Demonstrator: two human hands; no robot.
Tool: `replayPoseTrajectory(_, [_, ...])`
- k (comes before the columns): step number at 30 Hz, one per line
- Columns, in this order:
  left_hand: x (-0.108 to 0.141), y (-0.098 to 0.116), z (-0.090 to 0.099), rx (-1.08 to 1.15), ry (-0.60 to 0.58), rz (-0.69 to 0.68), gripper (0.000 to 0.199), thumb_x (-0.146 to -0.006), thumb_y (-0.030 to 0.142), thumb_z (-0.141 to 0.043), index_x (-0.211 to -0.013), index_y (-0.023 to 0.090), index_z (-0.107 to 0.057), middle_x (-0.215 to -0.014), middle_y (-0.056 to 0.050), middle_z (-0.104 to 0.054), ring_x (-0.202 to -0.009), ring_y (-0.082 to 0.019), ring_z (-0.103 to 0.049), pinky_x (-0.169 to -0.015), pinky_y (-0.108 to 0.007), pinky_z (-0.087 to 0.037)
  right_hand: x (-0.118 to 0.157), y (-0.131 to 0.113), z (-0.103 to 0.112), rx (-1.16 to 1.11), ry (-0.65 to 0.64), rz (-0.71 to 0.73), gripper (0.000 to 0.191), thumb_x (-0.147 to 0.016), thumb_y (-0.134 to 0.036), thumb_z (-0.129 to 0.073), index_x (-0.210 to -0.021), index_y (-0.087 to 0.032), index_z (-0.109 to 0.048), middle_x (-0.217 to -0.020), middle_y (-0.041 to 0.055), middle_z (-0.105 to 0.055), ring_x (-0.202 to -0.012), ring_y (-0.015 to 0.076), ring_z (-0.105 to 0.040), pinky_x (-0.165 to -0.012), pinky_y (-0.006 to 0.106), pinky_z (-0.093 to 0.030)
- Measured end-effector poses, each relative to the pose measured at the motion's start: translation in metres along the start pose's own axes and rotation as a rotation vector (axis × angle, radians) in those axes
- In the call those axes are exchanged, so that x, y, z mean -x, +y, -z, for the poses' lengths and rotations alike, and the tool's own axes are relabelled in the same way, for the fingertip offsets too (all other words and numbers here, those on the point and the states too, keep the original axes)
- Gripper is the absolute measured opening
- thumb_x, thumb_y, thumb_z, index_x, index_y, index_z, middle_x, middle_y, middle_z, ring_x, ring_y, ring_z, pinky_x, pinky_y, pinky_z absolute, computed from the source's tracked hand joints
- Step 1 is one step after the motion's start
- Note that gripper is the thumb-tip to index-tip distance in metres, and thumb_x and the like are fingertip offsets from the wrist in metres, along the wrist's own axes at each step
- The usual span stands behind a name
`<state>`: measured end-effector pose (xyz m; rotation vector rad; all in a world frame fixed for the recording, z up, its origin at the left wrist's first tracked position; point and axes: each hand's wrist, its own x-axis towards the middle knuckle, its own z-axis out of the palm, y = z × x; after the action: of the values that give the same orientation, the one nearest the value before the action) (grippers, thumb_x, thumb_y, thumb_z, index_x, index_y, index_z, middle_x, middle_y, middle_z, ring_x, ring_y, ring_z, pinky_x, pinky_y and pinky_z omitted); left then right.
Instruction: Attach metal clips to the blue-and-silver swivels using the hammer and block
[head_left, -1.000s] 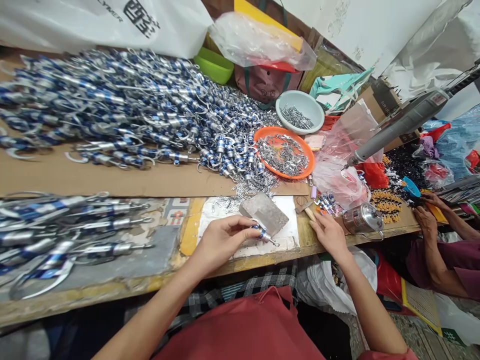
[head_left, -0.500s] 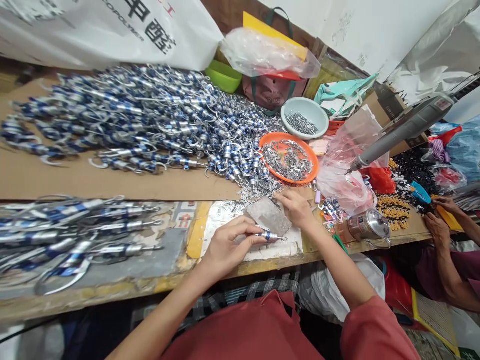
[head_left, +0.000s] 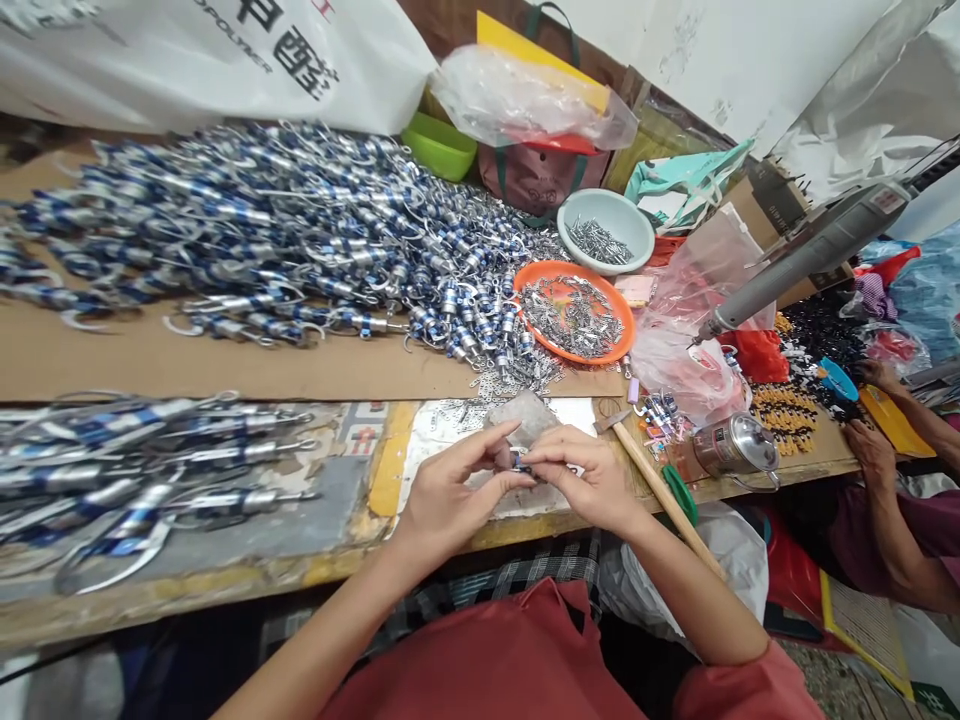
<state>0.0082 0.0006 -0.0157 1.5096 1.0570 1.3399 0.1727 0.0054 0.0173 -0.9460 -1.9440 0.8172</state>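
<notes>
Between both hands, in front of a grey stone block, is a small blue-and-silver metal piece, mostly covered by fingers. My left hand pinches its left side with thumb and fingertips. From the right, my right hand closes its fingertips on the same piece; any smaller part there is too hidden to make out. Just right of my right hand lies a hammer with a wooden handle. Behind the block, small metal links are scattered by an orange tray of similar links.
A big heap of blue-and-silver pieces covers the cardboard, with more pieces at front left. A pale bowl holds metal pins. A grey tool hangs at right, above a metal mug. Another person's hands work at far right.
My right hand has come down from beside the stone block to the piece in my left hand. The wooden-handled hammer now shows beside my right forearm.
</notes>
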Motion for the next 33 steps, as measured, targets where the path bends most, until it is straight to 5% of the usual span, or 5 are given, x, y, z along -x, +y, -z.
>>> replayPoseTrajectory(7, [-0.001,0.015,0.007,0.006,-0.009,0.049,0.009,-0.068,0.023,-0.066,-0.069,0.021,-0.074,-0.068,-0.003,-0.066,-0.063,-0.014,-0.060,-0.057,-0.023,-0.049,0.009,-0.008,-0.003,0.101,0.072,-0.008,0.018,-0.084,-0.028,-0.055,-0.098,-0.021,-0.063,-0.093,0.0059,-0.061,-0.089,0.0162,-0.059,-0.079,0.031,-0.050])
replayPoseTrajectory(17, [-0.010,0.028,0.017,-0.067,-0.088,0.050,0.012,-0.072,0.026,-0.063,-0.065,0.021,-0.071,-0.071,-0.003,-0.064,-0.068,-0.015,-0.060,-0.063,-0.023,-0.048,0.019,0.009,0.004,0.486,0.052,0.471,0.034,-0.083,-0.006,-0.046,-0.110,-0.022,-0.060,-0.106,0.0086,-0.065,-0.096,0.0155,-0.062,-0.073,0.026,-0.055])
replayPoseTrajectory(23, [-0.008,0.026,0.015,0.012,-0.137,0.197,0.015,-0.070,0.031,-0.064,-0.075,0.019,-0.071,-0.081,-0.005,-0.071,-0.076,-0.019,-0.064,-0.074,-0.030,-0.052,0.016,0.003,-0.003,0.289,0.139,0.267,0.022,-0.081,-0.011,-0.056,-0.098,-0.020,-0.068,-0.096,0.0080,-0.069,-0.084,0.0144,-0.066,-0.072,0.025,-0.056])
replayPoseTrajectory(28, [0.001,0.012,0.009,0.170,-0.093,0.429,0.053,-0.056,0.033,-0.075,-0.105,0.014,-0.063,-0.090,-0.007,-0.071,-0.086,-0.023,-0.064,-0.080,-0.035,-0.053,0.012,0.000,-0.002,0.134,0.137,0.050,0.010,-0.078,-0.022,-0.064,-0.084,-0.019,-0.071,-0.080,0.0056,-0.071,-0.071,0.0146,-0.066,-0.065,0.025,-0.055])
replayPoseTrajectory(33, [-0.004,0.013,0.009,0.286,-0.192,0.516,0.056,-0.060,0.033,-0.073,-0.109,0.016,-0.051,-0.086,-0.005,-0.066,-0.085,-0.021,-0.063,-0.077,-0.032,-0.051,-0.021,0.035,0.020,0.464,0.101,-0.041,0.016,-0.085,-0.018,-0.053,-0.088,-0.019,-0.069,-0.088,0.0034,-0.070,-0.082,0.0142,-0.065,-0.077,0.026,-0.051])
